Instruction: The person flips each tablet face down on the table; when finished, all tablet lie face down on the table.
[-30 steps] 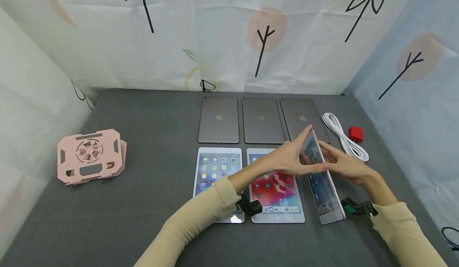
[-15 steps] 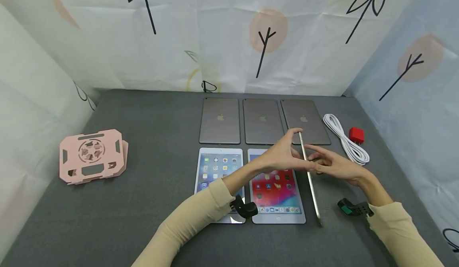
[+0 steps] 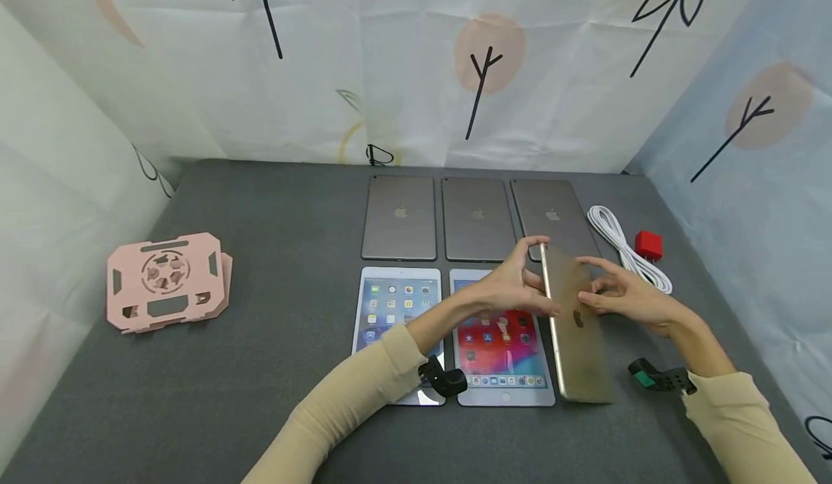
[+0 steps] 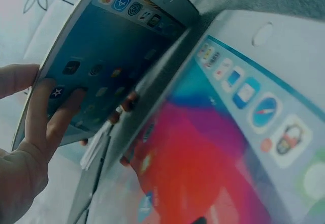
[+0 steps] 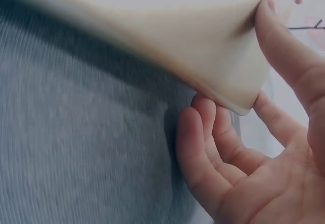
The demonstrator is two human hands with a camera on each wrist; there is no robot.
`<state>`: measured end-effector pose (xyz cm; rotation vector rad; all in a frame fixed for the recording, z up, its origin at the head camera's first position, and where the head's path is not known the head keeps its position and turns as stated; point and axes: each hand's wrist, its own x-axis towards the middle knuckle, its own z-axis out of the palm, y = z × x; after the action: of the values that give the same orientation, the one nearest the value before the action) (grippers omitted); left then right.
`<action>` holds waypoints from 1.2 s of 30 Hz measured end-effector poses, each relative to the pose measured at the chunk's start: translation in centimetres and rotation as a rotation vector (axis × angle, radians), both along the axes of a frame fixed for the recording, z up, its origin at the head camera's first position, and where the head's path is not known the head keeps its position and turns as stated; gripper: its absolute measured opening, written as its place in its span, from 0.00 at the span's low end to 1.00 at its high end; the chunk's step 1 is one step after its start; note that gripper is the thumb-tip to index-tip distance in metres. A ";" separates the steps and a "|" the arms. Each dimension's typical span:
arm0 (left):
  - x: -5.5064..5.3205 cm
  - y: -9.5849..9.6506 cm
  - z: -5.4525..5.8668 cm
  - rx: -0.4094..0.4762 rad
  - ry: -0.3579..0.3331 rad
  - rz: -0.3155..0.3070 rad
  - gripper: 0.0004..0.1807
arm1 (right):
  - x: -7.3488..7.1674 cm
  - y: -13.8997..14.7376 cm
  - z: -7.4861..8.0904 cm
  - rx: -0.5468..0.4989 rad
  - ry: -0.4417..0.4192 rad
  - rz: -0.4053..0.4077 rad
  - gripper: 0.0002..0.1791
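A tablet with a gold back [image 3: 581, 354] is held tilted on its long edge, its back facing up and right in the head view. My left hand [image 3: 507, 289] grips its raised left edge, thumb on the back and fingers against the lit screen [image 4: 117, 46] in the left wrist view. On the opposite side my right hand [image 3: 630, 300] holds it too. In the right wrist view the thumb [image 5: 274, 36] presses the back and curled fingers meet the lower edge. Close to its left lies a white-framed tablet with a red wallpaper [image 3: 497, 357], screen up, partly beneath my left forearm.
Another lit white tablet [image 3: 390, 303] lies further left. Behind stand in a row three grey tablets [image 3: 398, 217], backs up. A coiled white cable [image 3: 627, 249] and a red charger plug [image 3: 648, 245] lie at right. A pink slotted stand [image 3: 165, 282] sits far left.
The held tablet has turned from showing its screen, through edge-on, to showing its gold back. Both hands have stayed on it, the right thumb now on the back.
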<state>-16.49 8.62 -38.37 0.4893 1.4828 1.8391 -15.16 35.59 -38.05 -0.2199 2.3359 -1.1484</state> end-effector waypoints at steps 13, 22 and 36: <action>0.1 2.2 -1.3 -0.306 0.319 0.022 0.65 | 0.3 1.9 0.9 0.197 0.137 -0.074 0.45; -0.6 2.3 -2.0 -0.565 0.617 0.019 0.60 | 0.3 1.9 0.2 0.235 0.166 -0.099 0.46; -1.6 3.3 -2.8 -0.794 0.749 0.009 0.61 | -0.2 1.6 -0.5 0.296 0.206 -0.028 0.43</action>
<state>-18.05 11.97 -41.20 0.7919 2.5233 0.9276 -15.40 37.24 -38.52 -0.2060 2.6622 -0.8091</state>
